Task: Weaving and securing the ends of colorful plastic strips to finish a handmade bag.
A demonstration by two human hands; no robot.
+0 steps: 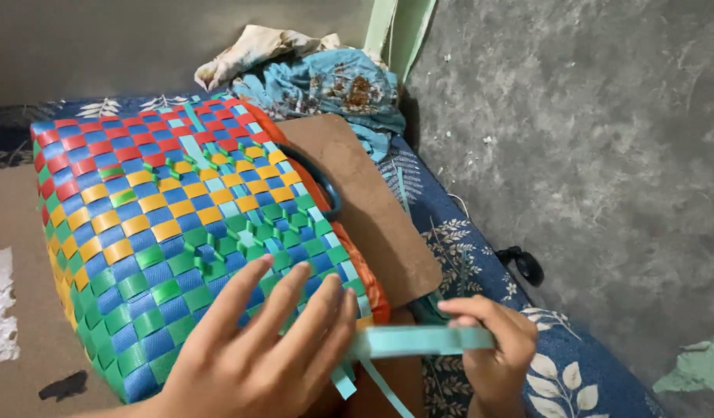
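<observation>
Head view — right hand pinches strap, seemingly beside basket.

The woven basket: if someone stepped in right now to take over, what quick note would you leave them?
Left hand: flat, fingers spread, pressing on the woven basket.
Right hand: pinching the light teal strip, pulled taut out from the basket's near edge.
Basket lies on its side on a brown board, orange lining showing at its edge.
Done: sides woven in red, yellow, green and blue checks.
Left: loose teal strip ends hang at the near corner, not tucked in.
</observation>
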